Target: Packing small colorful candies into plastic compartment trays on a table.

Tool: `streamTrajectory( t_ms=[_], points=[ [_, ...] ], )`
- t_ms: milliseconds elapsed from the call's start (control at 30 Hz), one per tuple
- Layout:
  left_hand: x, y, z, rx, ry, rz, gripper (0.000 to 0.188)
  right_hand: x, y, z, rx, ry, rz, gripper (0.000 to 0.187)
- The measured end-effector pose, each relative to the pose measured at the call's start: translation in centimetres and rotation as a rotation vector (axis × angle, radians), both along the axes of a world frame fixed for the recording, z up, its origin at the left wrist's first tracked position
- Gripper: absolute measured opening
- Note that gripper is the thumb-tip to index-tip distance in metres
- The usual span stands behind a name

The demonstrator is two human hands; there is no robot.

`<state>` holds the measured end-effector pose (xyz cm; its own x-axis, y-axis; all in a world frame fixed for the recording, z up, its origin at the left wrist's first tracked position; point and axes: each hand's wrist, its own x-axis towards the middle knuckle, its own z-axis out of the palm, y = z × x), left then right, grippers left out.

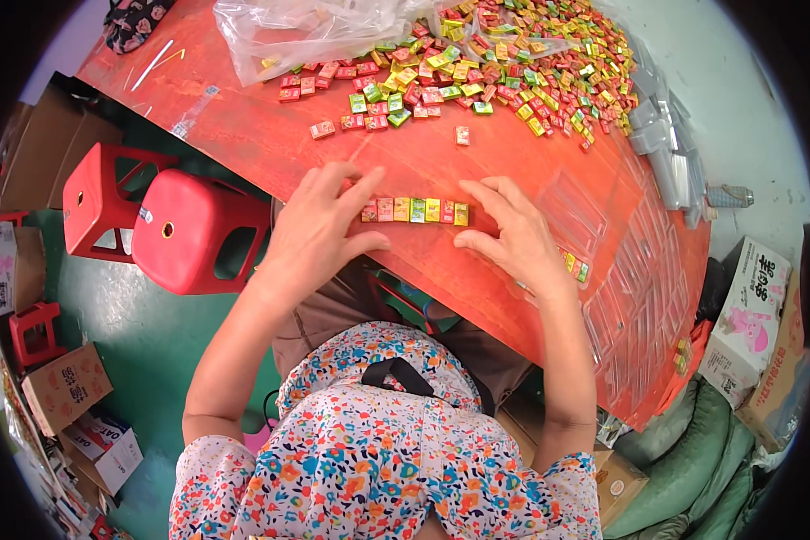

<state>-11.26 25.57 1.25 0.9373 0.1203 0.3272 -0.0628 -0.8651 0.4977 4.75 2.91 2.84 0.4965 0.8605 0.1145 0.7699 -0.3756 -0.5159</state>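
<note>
A straight row of several small candy boxes [417,211], red, yellow, orange and green, lies on the red table [270,144] near its front edge. At the row's left end is my left hand [319,220], thumb and fingers spread apart with nothing between them. My right hand [510,223] curves around the row's right end, its thumb and fingers apart and a small gap left to the last box. One loose red-and-white box [462,136] lies beyond the row. Partly hidden by my right wrist, a few more small boxes [574,265] sit by the clear plastic trays.
A big heap of small boxes [513,72] covers the far side, beside a clear plastic bag [288,36]. Clear plastic trays [639,306] spread over the right side. Red stools [198,229] stand at the left; cardboard boxes [67,387] sit on the green floor.
</note>
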Motion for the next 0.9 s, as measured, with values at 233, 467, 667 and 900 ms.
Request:
streamTrajectory(
  t_ms=[233,467,667,900],
  points=[
    [0.7,0.0,0.1,-0.059,0.171,-0.025,0.054,-0.6,1.4,-0.7,-0.031,0.014,0.038,0.055],
    [1.0,-0.4,-0.2,-0.108,0.151,-0.034,0.049,-1.5,1.8,-0.9,-0.031,-0.041,-0.022,0.047],
    [0.5,0.0,-0.1,-0.178,0.146,-0.021,0.049,-1.4,1.9,-1.0,-0.029,-0.018,-0.04,0.047],
    [0.6,0.2,-0.2,-0.176,0.124,-0.04,0.048,-1.3,1.8,-0.9,-0.014,-0.016,-0.018,0.047]
  ],
)
